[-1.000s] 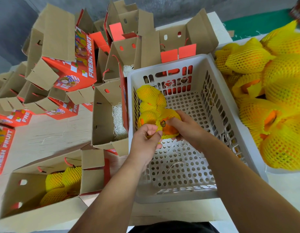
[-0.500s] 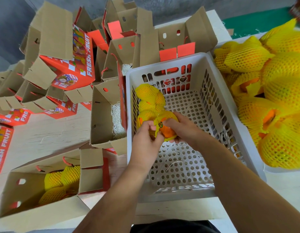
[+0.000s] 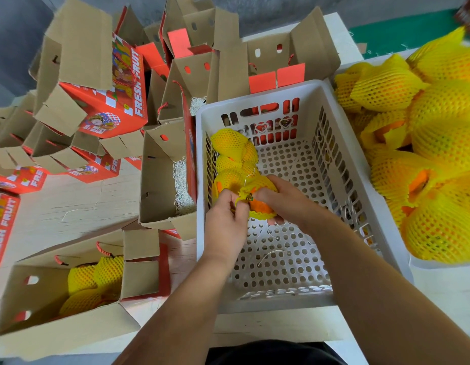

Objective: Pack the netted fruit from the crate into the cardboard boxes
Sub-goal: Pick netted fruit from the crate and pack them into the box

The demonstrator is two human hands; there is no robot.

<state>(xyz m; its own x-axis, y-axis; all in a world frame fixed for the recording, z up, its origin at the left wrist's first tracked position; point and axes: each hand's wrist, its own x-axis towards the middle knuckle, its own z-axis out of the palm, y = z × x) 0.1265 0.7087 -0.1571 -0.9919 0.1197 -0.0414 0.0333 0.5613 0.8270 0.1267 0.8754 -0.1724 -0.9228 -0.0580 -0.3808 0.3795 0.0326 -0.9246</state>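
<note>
Both hands are on one orange fruit in yellow foam netting (image 3: 257, 204) inside the white perforated plastic crate (image 3: 294, 254): right hand (image 3: 286, 200) cups it, left hand (image 3: 227, 216) pinches the net's edge. Net looks soft and stretchy and the fruit fairly weighty, so I'd grab the whole fruit, not the loose mesh

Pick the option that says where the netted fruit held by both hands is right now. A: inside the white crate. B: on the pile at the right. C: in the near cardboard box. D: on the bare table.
A: the left hand and right hand hold the netted fruit over the perforated floor of the white crate.
</note>
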